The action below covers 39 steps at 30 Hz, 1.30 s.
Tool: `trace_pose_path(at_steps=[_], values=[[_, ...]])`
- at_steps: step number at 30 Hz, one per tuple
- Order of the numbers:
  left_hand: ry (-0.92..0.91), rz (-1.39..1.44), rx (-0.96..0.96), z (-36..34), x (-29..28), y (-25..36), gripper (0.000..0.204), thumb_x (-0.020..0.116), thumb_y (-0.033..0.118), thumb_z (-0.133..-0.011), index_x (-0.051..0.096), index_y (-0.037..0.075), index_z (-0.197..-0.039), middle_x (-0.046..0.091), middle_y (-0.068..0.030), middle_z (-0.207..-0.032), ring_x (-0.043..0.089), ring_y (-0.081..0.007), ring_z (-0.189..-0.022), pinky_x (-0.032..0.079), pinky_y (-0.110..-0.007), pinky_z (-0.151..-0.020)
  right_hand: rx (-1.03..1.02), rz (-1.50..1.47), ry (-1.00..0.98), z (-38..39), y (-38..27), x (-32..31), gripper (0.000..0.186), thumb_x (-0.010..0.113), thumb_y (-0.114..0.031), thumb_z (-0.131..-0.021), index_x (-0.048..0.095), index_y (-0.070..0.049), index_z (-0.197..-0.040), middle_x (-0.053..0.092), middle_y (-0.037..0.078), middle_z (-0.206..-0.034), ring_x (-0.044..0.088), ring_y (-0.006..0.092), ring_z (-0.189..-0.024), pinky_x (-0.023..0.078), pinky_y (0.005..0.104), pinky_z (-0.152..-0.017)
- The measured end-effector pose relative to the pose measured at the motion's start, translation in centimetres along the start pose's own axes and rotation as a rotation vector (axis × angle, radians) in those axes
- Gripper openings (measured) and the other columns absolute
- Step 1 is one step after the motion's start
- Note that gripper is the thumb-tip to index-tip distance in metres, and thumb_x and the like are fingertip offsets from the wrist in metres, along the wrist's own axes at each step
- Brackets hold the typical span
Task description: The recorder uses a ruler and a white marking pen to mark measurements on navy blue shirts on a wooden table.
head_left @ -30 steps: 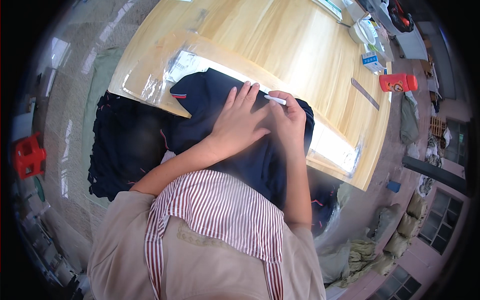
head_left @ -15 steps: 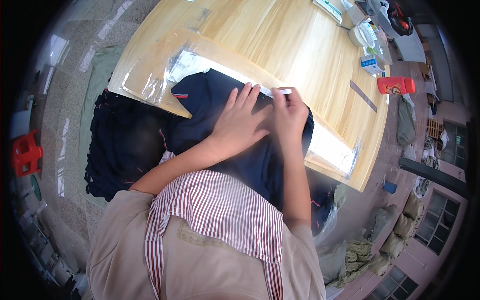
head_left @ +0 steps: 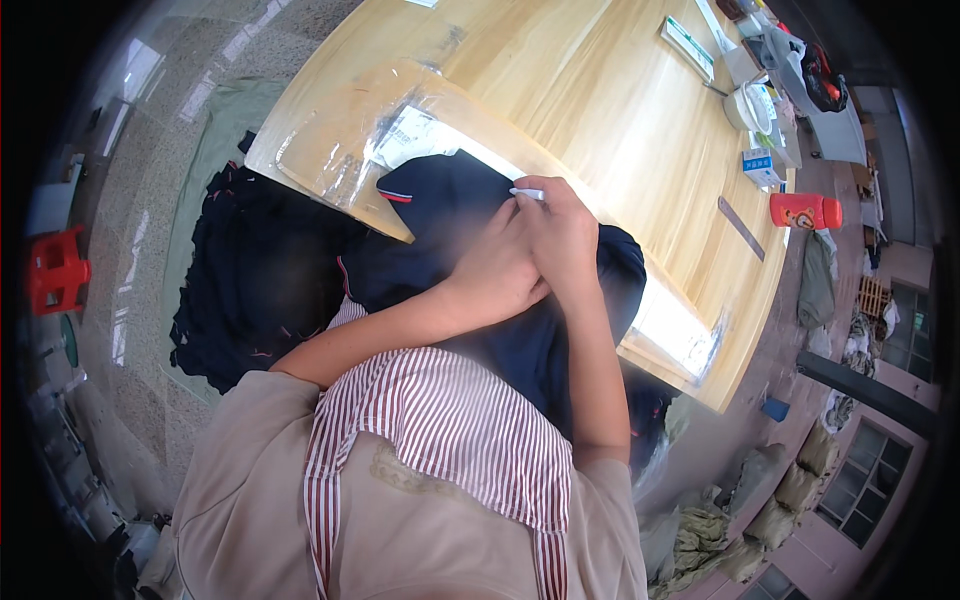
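Observation:
Navy blue cloth (head_left: 455, 185) with a red-and-white striped edge lies over the near side of the wooden table (head_left: 560, 90) and hangs down toward my apron. My right hand (head_left: 563, 235) is closed around a slim white stick (head_left: 528, 192), apparently a pen or marker, whose tip points left just above the cloth. Beside it and partly behind it, my left hand (head_left: 490, 270) rests on the cloth, its visible fingers stretched out; my right hand hides some of them. A clear sheet with white paper (head_left: 415, 138) shows beneath the cloth.
A large dark pile of navy cloth (head_left: 250, 290) sits left of the table. On the table's right side are a metal ruler (head_left: 741, 229), a blue-and-white box (head_left: 762, 167), a white basket (head_left: 748, 108) and a red bottle (head_left: 805, 211). A red stool (head_left: 60, 270) stands far left.
My right hand has moved left with the white stick, now overlapping my left hand. The left hand's spread fingers have come closer together. The whole view has shifted slightly.

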State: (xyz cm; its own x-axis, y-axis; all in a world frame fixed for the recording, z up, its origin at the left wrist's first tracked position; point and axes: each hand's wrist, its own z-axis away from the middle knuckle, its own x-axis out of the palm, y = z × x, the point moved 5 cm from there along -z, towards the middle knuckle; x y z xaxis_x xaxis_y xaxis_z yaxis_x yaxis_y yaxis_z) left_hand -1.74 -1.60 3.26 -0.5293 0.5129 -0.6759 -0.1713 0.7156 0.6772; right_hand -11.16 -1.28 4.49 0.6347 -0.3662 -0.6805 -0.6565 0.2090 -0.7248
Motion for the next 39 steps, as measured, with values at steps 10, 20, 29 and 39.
trace_pose_path(at_steps=[10, 20, 29, 39], values=[[-0.021, -0.133, -0.030, -1.2, -1.5, -1.0, 0.032, 0.062, 0.012, -0.083, 0.058, 0.002, -0.113, 0.053, -0.0189, -0.122, 0.044, -0.0355, -0.124, 0.037, -0.046, -0.101, 0.223, -1.087, 0.224, 2.7, 2.8, -5.9, 0.017, 0.053, -0.014, -0.097, 0.063, 0.000, -0.095, 0.062, 0.007, -0.078, 0.059, 0.0138, -0.072, 0.048, 0.0277, -0.067], [0.059, -0.047, 0.087, -0.2, -7.0, 4.3, 0.007, 0.062, 0.010, -0.086, 0.060, 0.005, -0.089, 0.063, -0.0139, -0.076, 0.063, -0.0337, -0.069, 0.048, -0.041, -0.060, 0.438, -1.097, 0.115, 11.6, -1.1, -3.8, 0.018, 0.057, -0.013, -0.096, 0.061, -0.003, -0.110, 0.063, 0.004, -0.092, 0.046, 0.0033, -0.059, 0.038, 0.0194, -0.053], [-0.496, 0.760, 0.071, -1.4, -5.5, 6.5, 0.048, 0.053, -0.015, -0.075, 0.063, 0.002, -0.120, 0.063, -0.0050, -0.114, 0.057, -0.0081, -0.087, 0.047, -0.022, -0.075, 0.225, -1.096, -0.279, 15.1, -3.7, -5.6, 0.010, 0.063, -0.012, -0.093, 0.055, -0.007, -0.093, 0.046, -0.005, -0.075, 0.042, 0.0021, -0.064, 0.036, 0.0194, -0.059], [-0.169, 0.221, 0.180, -2.8, -2.8, 5.7, 0.022, 0.055, -0.007, -0.083, 0.066, -0.002, -0.102, 0.070, -0.0136, -0.094, 0.068, -0.0228, -0.086, 0.053, -0.030, -0.078, 0.179, -1.196, -0.007, 17.0, -2.2, -12.6, 0.016, 0.063, -0.014, -0.092, 0.058, -0.006, -0.104, 0.054, -0.006, -0.080, 0.044, 0.0000, -0.063, 0.031, 0.0155, -0.052]])
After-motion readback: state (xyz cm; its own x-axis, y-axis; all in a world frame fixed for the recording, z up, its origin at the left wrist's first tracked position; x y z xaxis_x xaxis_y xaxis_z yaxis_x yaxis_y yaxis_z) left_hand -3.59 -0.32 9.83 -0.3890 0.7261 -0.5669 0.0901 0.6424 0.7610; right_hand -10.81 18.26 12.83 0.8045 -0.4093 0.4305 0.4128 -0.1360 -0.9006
